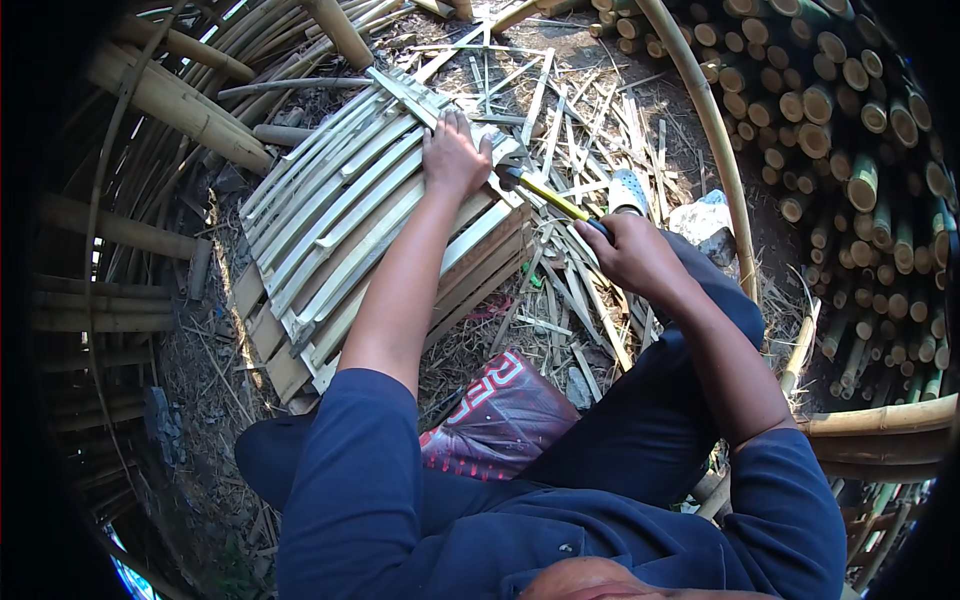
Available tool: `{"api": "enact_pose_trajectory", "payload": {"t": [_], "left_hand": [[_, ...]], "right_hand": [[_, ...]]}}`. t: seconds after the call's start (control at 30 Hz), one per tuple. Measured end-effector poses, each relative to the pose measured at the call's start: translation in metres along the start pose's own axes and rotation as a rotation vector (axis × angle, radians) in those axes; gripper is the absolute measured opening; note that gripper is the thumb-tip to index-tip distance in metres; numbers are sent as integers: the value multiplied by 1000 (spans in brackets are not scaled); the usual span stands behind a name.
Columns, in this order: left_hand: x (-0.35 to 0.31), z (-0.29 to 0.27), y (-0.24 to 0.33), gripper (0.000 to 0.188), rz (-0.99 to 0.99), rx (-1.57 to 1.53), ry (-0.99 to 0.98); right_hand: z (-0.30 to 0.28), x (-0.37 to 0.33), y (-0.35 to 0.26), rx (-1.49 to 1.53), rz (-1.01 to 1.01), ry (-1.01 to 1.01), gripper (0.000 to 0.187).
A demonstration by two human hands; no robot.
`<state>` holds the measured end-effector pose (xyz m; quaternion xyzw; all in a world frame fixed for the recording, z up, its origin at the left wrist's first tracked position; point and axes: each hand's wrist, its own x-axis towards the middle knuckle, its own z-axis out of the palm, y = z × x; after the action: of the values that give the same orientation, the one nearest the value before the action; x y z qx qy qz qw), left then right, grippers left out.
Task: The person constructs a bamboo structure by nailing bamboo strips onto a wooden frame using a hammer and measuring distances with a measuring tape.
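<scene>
A slatted bamboo crate (345, 232) lies on the ground in front of me, its pale slats running lengthwise and its side facing right. My left hand (457, 155) presses down at its far end, fingers closed over a flat bamboo strip (398, 95) that lies across the slats. In my right hand (640, 258) is a hammer (552, 194) with a yellow and black handle. Its head is beside the crate's far right corner, close to my left hand; whether it touches the wood I cannot tell.
Cut bamboo scraps (560, 125) litter the ground beyond and to the right. Stacked bamboo poles (815, 105) rise at the far right, and thick poles (170, 100) stand at left. A pale rock (703, 215) sits near my shoe (628, 190). A printed cloth (505, 420) lies between my legs.
</scene>
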<state>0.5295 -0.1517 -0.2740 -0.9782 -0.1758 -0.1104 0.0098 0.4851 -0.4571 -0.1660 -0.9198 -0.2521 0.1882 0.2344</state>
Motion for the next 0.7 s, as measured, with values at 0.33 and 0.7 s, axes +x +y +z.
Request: {"api": "enact_pose_trajectory", "payload": {"t": [0.33, 0.7], "left_hand": [[-1, 1, 2, 66, -49, -101, 61], [-9, -10, 3, 54, -80, -59, 80]], "right_hand": [[19, 53, -28, 353, 36, 48, 34], [44, 99, -37, 449, 37, 36, 33]]}}
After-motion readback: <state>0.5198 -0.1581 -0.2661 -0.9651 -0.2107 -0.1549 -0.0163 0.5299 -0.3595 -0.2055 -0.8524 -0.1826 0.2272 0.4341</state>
